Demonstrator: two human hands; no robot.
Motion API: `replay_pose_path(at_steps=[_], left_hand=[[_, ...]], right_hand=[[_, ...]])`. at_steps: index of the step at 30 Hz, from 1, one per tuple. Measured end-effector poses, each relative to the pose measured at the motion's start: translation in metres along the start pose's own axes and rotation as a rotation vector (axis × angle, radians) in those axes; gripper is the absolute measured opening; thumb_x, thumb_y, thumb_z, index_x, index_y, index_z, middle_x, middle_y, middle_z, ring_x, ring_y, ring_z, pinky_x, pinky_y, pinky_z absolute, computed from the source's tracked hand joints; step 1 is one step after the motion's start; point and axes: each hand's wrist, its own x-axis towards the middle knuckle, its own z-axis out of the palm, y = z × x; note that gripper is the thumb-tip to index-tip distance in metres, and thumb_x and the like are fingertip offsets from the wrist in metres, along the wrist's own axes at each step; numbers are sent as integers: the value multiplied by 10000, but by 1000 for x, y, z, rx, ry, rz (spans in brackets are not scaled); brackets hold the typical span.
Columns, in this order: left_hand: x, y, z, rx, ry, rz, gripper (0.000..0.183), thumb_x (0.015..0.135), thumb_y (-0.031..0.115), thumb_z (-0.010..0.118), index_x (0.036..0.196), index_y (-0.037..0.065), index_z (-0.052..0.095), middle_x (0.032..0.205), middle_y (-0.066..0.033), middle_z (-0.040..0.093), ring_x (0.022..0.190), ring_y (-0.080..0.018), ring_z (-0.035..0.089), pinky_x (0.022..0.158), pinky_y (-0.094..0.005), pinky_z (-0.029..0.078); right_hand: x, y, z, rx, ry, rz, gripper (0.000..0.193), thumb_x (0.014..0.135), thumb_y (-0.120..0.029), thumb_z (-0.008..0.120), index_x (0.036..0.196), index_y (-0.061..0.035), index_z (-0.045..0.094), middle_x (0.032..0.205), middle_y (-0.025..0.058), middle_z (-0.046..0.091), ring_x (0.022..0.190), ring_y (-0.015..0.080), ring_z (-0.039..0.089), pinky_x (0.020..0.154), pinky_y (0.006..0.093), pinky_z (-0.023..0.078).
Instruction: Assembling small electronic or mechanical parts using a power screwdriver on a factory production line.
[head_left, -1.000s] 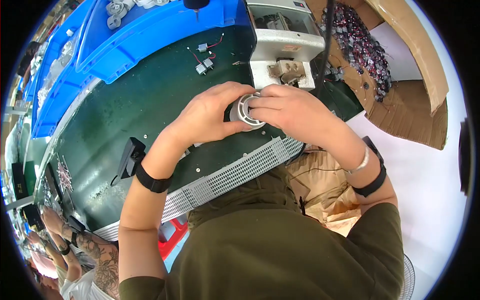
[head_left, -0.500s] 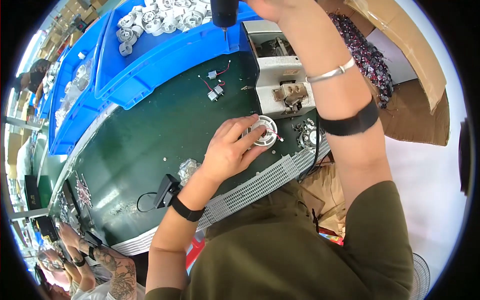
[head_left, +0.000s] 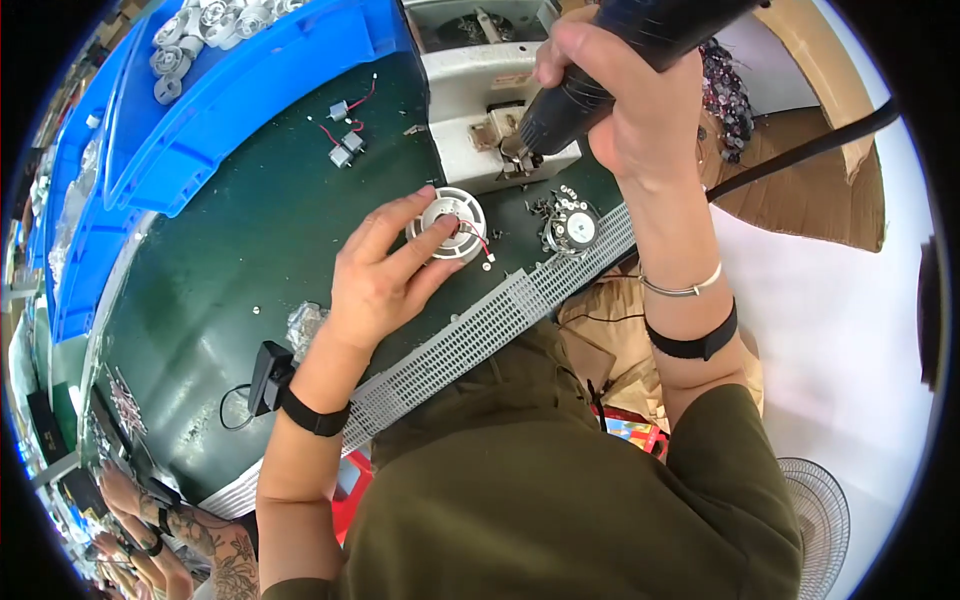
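Note:
My left hand [head_left: 375, 275] grips a white round plastic housing [head_left: 475, 212] against the green table. Its fingertips press into the middle, where thin red wires with a small white connector come out. My right hand [head_left: 650, 115] is wrapped round a black electric screwdriver [head_left: 575, 108] that slants down to the left. The driver's tip is at the metal pick-up part of a pale screw feeder [head_left: 455, 155], just beyond the housing; the bit itself is hard to make out. Loose screws and a round metal dish [head_left: 578, 230] lie to the right of the housing.
Blue bins [head_left: 270, 110] with white plastic parts stand at the back left. Small motors with wires [head_left: 348, 150] lie behind my left hand. A black stand-like device [head_left: 270, 378] sits by my left forearm. White perforated strip [head_left: 470, 335] lines the near edge. Co-workers' arms show lower left.
My right hand has come down toward me with the screwdriver, from above the blue bin to the screw feeder. My left hand stays on the housing. The whole view has shifted.

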Motion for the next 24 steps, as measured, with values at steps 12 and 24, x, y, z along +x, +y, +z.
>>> replay_pose_path(at_steps=[12,24], left_hand=[[-1,4,2,6,-4,-34,391,633,162,797,1006,100,701,1137,-119,608,968,-279,621,788,-353,539],[-2,3,1,7,3,-26,372,639,167,798,989,89,698,1137,-120,609,958,-286,626,765,-350,541]], right_hand=[[-3,27,-13,81,80,-123,507,738,56,627,1208,58,435,752,111,594,589,166,562,543,283,474],[-23,16,-19,23,-49,-133,253,781,58,558,1026,35,503,720,133,573,646,236,554,678,413,465]])
